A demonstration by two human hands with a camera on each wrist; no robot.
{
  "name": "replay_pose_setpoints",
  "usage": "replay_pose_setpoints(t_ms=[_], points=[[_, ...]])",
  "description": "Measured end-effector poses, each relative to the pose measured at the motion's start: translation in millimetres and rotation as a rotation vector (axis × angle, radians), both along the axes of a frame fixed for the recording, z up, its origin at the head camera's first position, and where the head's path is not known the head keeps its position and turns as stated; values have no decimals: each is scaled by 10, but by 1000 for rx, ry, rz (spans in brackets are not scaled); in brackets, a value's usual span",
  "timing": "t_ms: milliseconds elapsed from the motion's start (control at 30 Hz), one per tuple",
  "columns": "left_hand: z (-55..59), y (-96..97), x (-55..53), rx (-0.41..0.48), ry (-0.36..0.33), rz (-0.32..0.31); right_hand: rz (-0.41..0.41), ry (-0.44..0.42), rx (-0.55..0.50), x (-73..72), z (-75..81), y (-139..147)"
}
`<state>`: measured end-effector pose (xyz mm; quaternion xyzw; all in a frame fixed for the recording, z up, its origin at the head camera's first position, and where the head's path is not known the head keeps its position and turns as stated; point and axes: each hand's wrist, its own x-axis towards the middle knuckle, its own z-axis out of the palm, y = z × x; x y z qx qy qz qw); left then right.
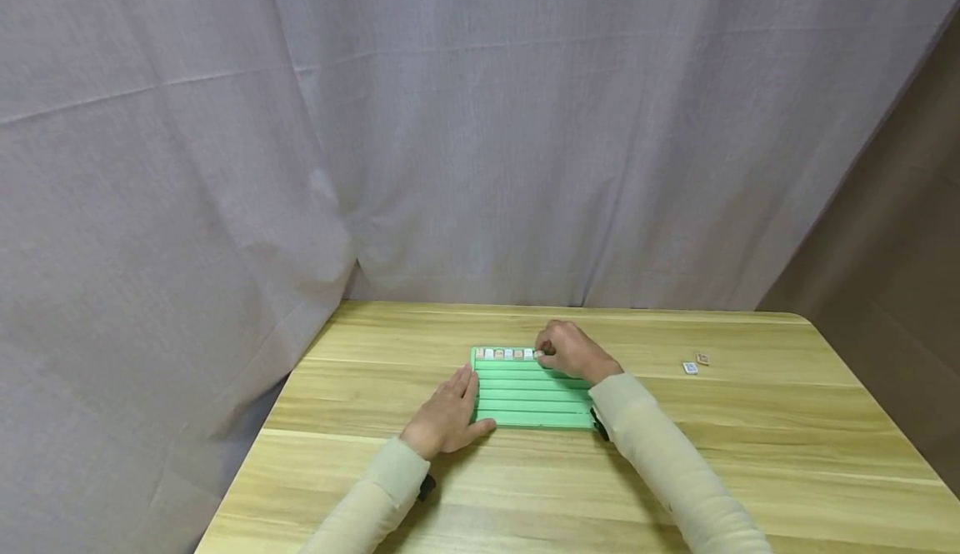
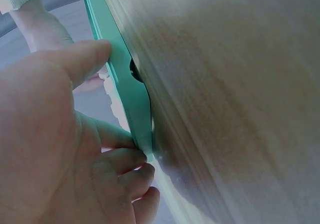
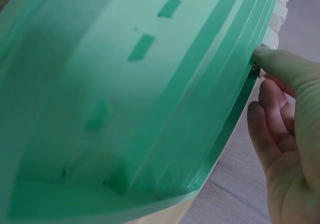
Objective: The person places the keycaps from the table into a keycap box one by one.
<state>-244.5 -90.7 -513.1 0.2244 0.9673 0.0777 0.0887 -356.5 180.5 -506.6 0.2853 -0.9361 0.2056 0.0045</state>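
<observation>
A green ridged tray (image 1: 528,396) lies flat on the table, with a row of small white and tan tiles (image 1: 508,354) in its far groove. At the right end of that row, my right hand (image 1: 572,351) pinches a small pale tile (image 1: 538,354), mostly covered by thumb and fingers. The right wrist view shows the thumb (image 3: 282,67) right at the tray's far edge. My left hand (image 1: 447,412) rests against the tray's left side, fingers straight along it. Its thumb (image 2: 92,57) touches the near edge in the left wrist view.
To the right of the tray lie two loose tiles, one white with a blue mark (image 1: 690,367) and one tan (image 1: 702,359). The wooden table (image 1: 787,437) ends at a grey curtain (image 1: 480,162) behind and on the left.
</observation>
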Motion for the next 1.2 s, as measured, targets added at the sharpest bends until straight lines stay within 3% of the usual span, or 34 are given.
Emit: replay_pose_setpoints(t_ms=[233, 1200], points=[[8, 0, -3, -3, 1, -3, -23, -46, -42, 22, 24, 3], [5, 15, 1, -3, -6, 9, -83, -89, -60, 29, -10, -33]])
